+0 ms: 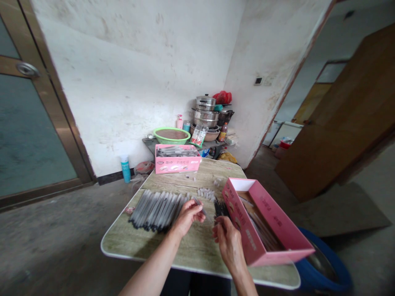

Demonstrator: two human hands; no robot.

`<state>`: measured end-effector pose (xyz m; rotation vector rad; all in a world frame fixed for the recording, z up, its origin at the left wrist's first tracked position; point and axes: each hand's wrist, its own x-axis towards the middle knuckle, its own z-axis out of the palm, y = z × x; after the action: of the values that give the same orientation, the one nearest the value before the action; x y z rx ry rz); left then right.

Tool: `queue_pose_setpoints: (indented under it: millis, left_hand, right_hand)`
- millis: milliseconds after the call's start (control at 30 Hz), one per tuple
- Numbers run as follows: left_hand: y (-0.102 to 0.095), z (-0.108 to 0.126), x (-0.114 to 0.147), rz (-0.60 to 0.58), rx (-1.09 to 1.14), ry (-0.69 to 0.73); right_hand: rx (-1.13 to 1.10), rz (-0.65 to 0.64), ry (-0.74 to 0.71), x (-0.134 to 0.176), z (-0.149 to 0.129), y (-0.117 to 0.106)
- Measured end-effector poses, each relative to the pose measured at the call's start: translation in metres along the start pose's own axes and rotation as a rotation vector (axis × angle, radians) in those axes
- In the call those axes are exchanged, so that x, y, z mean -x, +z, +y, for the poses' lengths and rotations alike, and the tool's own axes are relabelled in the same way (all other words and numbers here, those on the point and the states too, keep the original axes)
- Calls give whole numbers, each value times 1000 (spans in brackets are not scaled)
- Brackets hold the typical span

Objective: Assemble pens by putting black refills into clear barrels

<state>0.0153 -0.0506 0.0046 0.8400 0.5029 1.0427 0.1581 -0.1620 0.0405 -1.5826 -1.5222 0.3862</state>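
While our left hand pinches a clear tube between thumb and fingers, left of the large pink box, we see its long axis slant, the far end pointing away from the box and the near end toward it. Our right hand, fingers bent, is just beside the box's left wall near some black pieces, and we cannot tell whether it grips one. Farther left of the box, our row of tubes lies with dark ends nearest us.
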Motion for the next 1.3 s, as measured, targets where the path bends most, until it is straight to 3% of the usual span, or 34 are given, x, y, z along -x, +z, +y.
queue_pose_setpoints:
  millis: [200,367,700,800,1033,1300]
  left_hand:
    - [-1,6,-4,139,132,32]
    - [-1,5,-5,149,140,36]
    - [-1,5,-4,146,128,29]
    - [-2,4,-5,148,132,39]
    - [-5,-3,-8,160,65,111]
    - [-5,-8,-7,104,-36,107]
  right_hand:
    - [318,145,99,-2,29,-6]
    - [556,45,95,0,39,4]
    - [764,-24,55,-13,36,22]
    - [717,7,54,-13,35,25]
    - [167,261,-163,-1,36,33]
    - [118,264,-183,0,38,35]
